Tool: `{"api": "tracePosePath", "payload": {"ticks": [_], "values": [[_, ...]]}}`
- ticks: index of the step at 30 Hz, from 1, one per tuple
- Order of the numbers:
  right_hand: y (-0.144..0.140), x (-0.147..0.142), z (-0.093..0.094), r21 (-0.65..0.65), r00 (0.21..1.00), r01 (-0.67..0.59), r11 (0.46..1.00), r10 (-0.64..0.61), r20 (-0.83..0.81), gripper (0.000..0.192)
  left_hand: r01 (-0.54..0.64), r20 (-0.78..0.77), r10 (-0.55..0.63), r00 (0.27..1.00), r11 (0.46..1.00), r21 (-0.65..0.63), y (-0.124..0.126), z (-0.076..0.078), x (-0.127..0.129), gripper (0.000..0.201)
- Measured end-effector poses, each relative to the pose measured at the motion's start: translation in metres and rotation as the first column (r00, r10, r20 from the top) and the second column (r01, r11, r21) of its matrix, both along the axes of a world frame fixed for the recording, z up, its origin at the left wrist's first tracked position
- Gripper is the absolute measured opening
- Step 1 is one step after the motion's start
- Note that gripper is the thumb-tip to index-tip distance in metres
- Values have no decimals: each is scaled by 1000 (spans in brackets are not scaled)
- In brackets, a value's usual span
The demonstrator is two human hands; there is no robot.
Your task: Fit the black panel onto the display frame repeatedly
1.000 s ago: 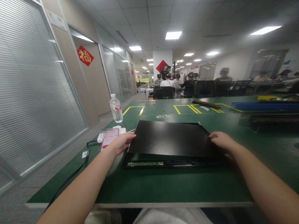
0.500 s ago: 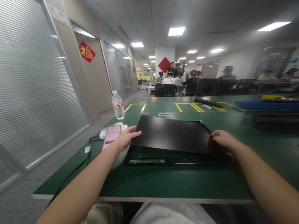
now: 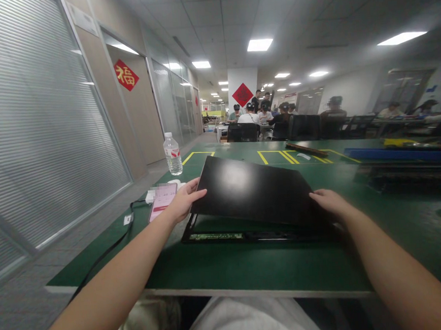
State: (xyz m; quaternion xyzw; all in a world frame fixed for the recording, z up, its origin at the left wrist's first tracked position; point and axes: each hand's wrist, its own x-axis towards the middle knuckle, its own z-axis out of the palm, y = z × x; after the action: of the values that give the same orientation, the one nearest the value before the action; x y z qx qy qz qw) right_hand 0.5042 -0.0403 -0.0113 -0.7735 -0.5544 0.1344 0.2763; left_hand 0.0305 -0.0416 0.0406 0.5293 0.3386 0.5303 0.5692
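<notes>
A glossy black display panel [image 3: 251, 188] is tilted above the table, its far edge raised and a ceiling light mirrored in it. My left hand [image 3: 185, 201] grips its left edge, thumb on top and fingers beneath. At the right edge, my right hand [image 3: 330, 202] is closed on the panel, with some fingers hidden. Under the panel lies a thin black frame [image 3: 192, 223] on the table. Along the frame's near side runs a strip of green circuit board [image 3: 216, 236]. The panel hides most of the frame.
Left of my hands are a phone [image 3: 162, 202], a black cable [image 3: 122, 244] and a water bottle [image 3: 173, 154]. The green table [image 3: 251, 269] carries yellow tape outlines, a dark bar [image 3: 306, 149] and long blue strips [image 3: 403, 154]. Several people sit at farther tables.
The panel's far edge has risen, tilting it more steeply toward me, and a light's reflection now shows on it. Both hands keep their hold.
</notes>
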Motion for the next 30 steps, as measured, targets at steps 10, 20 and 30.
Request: {"api": "tracePosePath", "payload": {"ticks": [10, 20, 30], "values": [[2, -3, 0, 57, 841, 174, 983, -118, -529, 11, 0, -18, 1, 1000, 1000, 30, 0, -2, -4, 62], [-17, -16, 40, 298, 459, 217, 930, 172, -871, 31, -93, -24, 93, 995, 996, -5, 2, 4, -7, 56], [-39, -30, 56, 92, 120, 263, 960, 63, -991, 10, -169, -130, 169, 977, 986, 7, 7, -4, -7, 47]]}}
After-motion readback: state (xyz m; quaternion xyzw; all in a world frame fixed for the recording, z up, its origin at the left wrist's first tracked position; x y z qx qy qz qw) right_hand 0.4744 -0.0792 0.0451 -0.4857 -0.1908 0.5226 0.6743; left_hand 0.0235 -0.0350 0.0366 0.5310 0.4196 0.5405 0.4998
